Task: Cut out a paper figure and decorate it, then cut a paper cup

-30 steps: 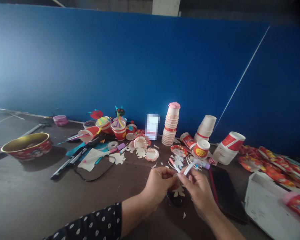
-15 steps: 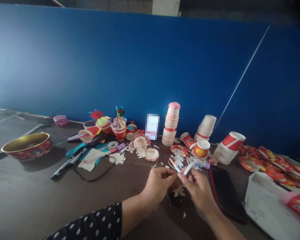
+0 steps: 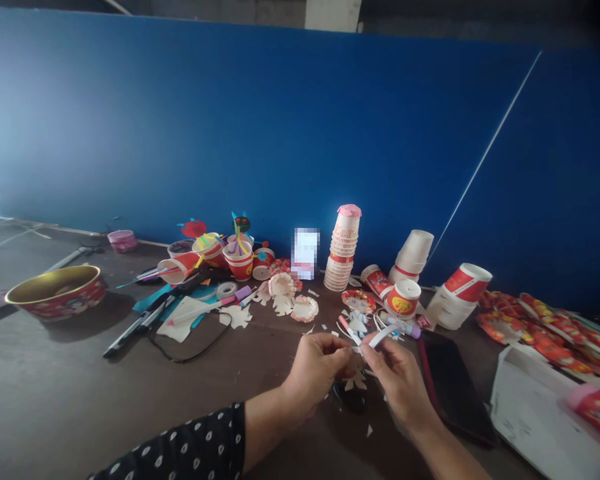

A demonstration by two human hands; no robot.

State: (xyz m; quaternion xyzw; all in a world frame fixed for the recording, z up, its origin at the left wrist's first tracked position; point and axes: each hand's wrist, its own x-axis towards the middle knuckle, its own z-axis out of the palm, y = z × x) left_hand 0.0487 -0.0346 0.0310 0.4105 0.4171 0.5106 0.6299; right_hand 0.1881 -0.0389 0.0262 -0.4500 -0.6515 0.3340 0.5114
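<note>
My left hand (image 3: 313,367) is closed, thumb and fingertips pinching one end of a narrow white paper strip (image 3: 384,335). Close beside it, my right hand (image 3: 399,377) grips the same strip, whose free part curves up past the fingers. Below the hands lie a cut paper scrap (image 3: 356,381) and a dark object (image 3: 349,397), partly hidden. Just beyond my fingers are a red-and-white paper cup (image 3: 403,299) turned upside down, a purple-capped marker (image 3: 405,327) and a petal-cut cup piece (image 3: 359,301).
A tall stack of paper cups (image 3: 341,257) stands at the back. Left are a gold-lined bowl (image 3: 57,297), a tape roll (image 3: 227,289) and decorated cups (image 3: 239,262). To the right lie a dark phone-like slab (image 3: 455,387) and a white box (image 3: 535,413).
My hands have moved slightly apart, and a short length of the white strip now shows between their fingertips. Everything on the table stays put.
</note>
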